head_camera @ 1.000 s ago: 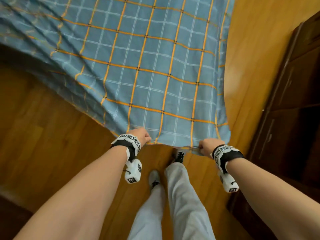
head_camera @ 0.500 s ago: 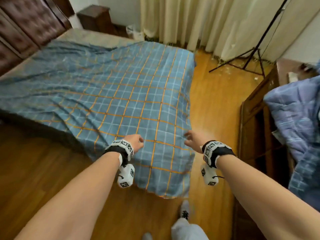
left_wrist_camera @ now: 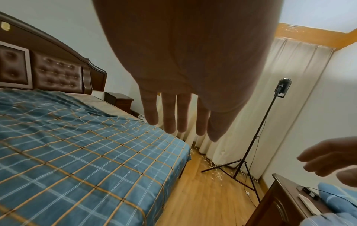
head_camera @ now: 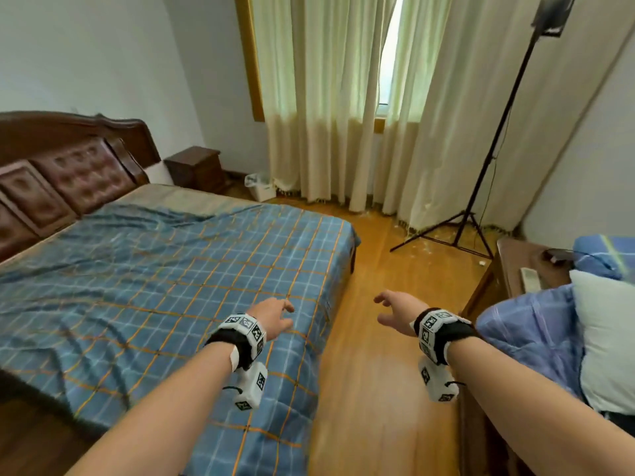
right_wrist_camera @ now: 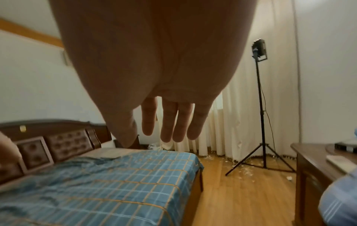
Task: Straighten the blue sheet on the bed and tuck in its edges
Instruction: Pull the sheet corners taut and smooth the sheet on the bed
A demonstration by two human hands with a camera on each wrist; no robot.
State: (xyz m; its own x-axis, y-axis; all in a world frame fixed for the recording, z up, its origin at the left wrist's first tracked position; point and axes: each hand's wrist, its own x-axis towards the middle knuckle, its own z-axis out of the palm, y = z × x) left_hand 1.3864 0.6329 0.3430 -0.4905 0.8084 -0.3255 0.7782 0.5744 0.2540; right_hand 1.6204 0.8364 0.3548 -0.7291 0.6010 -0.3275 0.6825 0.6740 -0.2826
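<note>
The blue sheet with orange and white checks lies spread over the bed, wrinkled near the headboard, with bare mattress showing at the head end. Its near corner hangs over the foot edge toward the floor. My left hand hovers above the sheet's right part, fingers straight and holding nothing; the left wrist view shows the same left hand and sheet. My right hand is in the air over the wooden floor beside the bed, fingers relaxed and empty, as the right wrist view of that hand confirms.
A dark padded headboard and a nightstand stand at the far end. Curtains cover the window. A black tripod stands on the floor at right. A dresser holds blue bedding and a white pillow.
Both hands have let go of the sheet's foot edge and risen; the sheet has dropped onto the bed. My view has lifted from the floor to the whole room.
</note>
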